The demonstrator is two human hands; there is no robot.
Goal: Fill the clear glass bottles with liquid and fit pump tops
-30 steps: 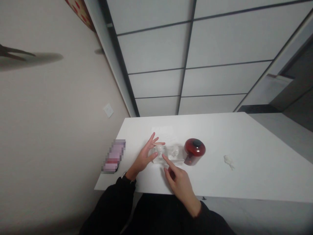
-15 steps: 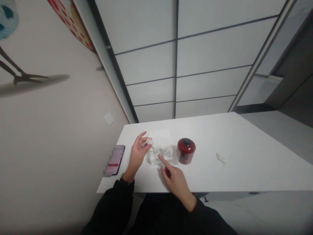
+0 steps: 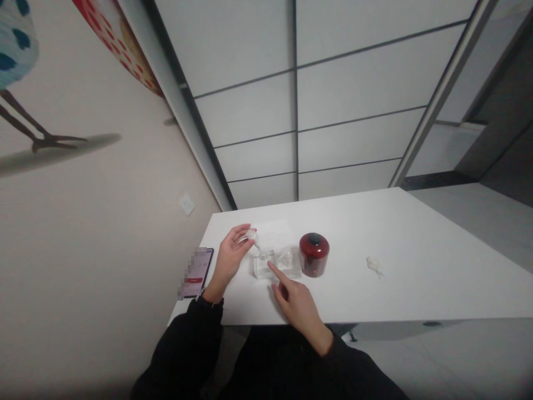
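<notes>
My left hand (image 3: 230, 260) holds a small clear cap (image 3: 251, 235) between its fingertips, lifted just above the left end of a clear plastic case (image 3: 275, 263) on the white table (image 3: 395, 289). My right hand (image 3: 296, 303) rests on the table, its index finger pressing the front edge of the case. A second round cap sits on the right side of the case. A dark red round jar (image 3: 313, 254) with a black lid stands right beside the case.
A phone (image 3: 195, 272) lies near the table's left edge. A white paper sheet (image 3: 272, 230) lies behind the case. A small crumpled white scrap (image 3: 375, 266) sits to the right of the jar. A wall runs along the left.
My left hand took the left cap off the case and lifted it up and to the left. The right index finger stayed on the case. The camera shifted slightly.
</notes>
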